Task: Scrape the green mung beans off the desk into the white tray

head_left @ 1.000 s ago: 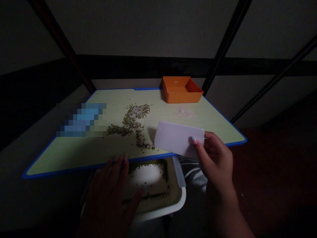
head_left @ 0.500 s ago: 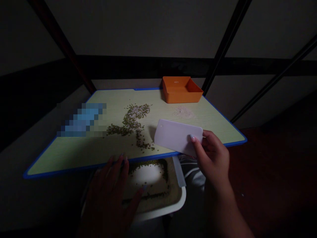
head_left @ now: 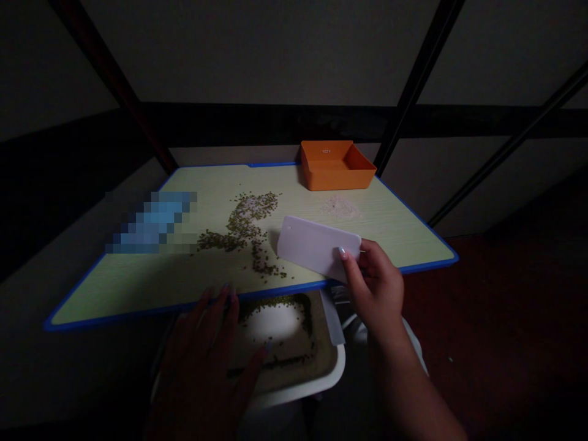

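Observation:
A white plastic scraper [head_left: 315,245], flat and rectangular with a small hole in one corner, is pinched between the thumb and fingers of my right hand [head_left: 374,285]. I hold it tilted over the front of the table [head_left: 138,269]. Left of the scraper, small green beans [head_left: 243,220] lie in an uneven patch mixed with pale grains. My left hand [head_left: 206,349] has its fingers spread in shadow at the table's front edge, above the left side of a white basin [head_left: 328,383]. More green beans [head_left: 275,301] lie inside that basin.
An orange open box [head_left: 342,179] stands at the table's back right. In front of it is a small heap of pale grains [head_left: 340,207]. A blurred-out blue object [head_left: 156,220] lies at the left edge. A wall rises behind the table.
My right hand has shifted a little to the left and slightly up with the scraper. My left hand and the bean patch look the same.

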Motion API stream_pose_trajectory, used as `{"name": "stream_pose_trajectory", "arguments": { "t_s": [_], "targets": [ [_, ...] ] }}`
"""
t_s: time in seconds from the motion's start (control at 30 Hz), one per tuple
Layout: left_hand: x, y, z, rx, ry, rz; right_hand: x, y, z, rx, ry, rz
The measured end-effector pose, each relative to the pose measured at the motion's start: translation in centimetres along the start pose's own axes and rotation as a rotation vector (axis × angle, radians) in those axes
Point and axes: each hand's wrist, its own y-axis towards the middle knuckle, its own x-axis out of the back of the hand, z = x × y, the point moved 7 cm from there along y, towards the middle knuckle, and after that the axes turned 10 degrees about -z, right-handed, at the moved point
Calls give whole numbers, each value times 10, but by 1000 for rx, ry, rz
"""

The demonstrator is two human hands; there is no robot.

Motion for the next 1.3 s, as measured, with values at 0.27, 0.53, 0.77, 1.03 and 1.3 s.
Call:
{"name": "stream_pose_trajectory", "arguments": {
  "t_s": [0.27, 0.53, 0.77, 1.03, 1.3],
  "targets": [
    [-1, -2, 2, 19, -19, 17, -11, 0, 6, 70, 16, 69],
    [-3, -3, 3, 12, -14, 15, -6, 2, 6, 69, 70, 74],
    [-3, -4, 5, 34, -17, 30, 7, 4, 4, 50, 89, 59],
    [1, 0, 2, 31, -25, -6, 25, 9, 2, 9, 33, 29],
    [0, -1, 2, 30, -24, 5, 19, 7, 2, -7, 23, 83]
  ]
}}
